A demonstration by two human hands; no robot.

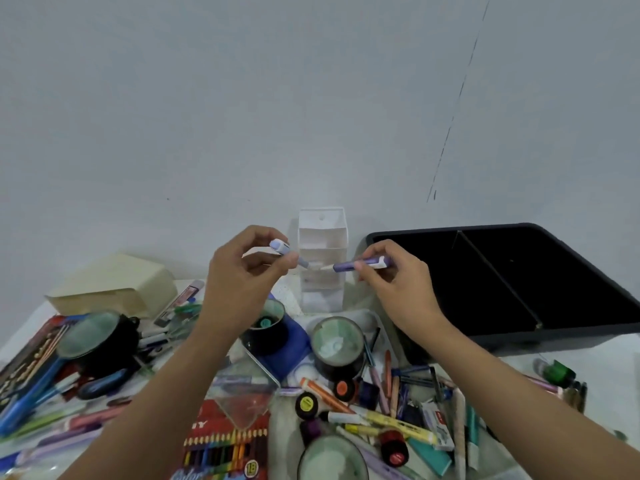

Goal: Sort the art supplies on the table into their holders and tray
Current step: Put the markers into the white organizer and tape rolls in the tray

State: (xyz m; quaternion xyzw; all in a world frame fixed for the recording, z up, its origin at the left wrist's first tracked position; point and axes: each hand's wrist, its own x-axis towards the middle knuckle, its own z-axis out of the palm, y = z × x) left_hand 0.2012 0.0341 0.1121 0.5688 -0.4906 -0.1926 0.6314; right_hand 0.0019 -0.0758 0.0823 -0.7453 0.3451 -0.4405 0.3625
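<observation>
Purple pen [360,264] tip near holder [322,220] edge

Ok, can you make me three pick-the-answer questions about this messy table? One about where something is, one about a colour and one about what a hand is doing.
1. Which side of the white holder is the black tray on?
A. left
B. right
C. in front

2. What colour is the pen in the right hand?
A. red
B. purple
C. green

3. What is the right hand doing?
A. lying flat and open
B. making an empty fist
C. pinching the pen

Answers:
1 B, the black tray sits to the right of the white holder.
2 B, the pen's barrel is purple.
3 C, the right hand grips the pen's barrel in the air.
</observation>
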